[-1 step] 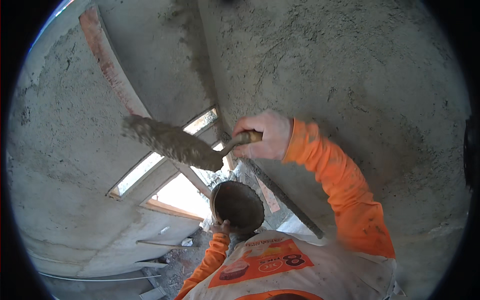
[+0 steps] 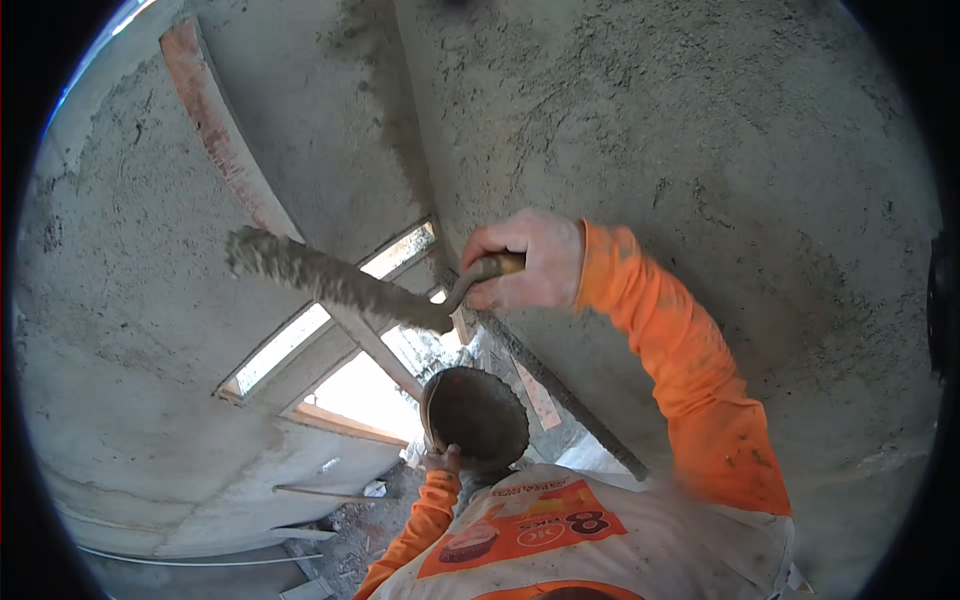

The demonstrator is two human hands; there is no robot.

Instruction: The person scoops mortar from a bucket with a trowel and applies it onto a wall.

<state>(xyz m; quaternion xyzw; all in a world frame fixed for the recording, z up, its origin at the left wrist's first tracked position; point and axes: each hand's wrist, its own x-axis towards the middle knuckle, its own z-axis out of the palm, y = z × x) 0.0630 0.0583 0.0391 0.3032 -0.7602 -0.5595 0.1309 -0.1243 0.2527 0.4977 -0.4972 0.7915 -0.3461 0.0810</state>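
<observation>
My right hand (image 2: 525, 262) is closed around the wooden handle of a trowel (image 2: 440, 310). Its long blade points left and carries a ridge of wet grey mortar (image 2: 320, 275). It is held in front of the inner corner of two rough plastered walls (image 2: 400, 130). Lower down, close to my chest, my left hand (image 2: 443, 460) grips the rim of a round dark pan (image 2: 478, 415), tilted toward me; what is in it cannot be made out. Both arms wear orange sleeves.
Rough grey plaster (image 2: 700, 150) covers the wall on the right, and the left wall (image 2: 120, 300) is also grey. A rust-coloured strip (image 2: 215, 140) runs down the left wall. Bright window openings (image 2: 350, 390) lie below the trowel. A thin metal bar (image 2: 560, 385) slants along the right wall's foot.
</observation>
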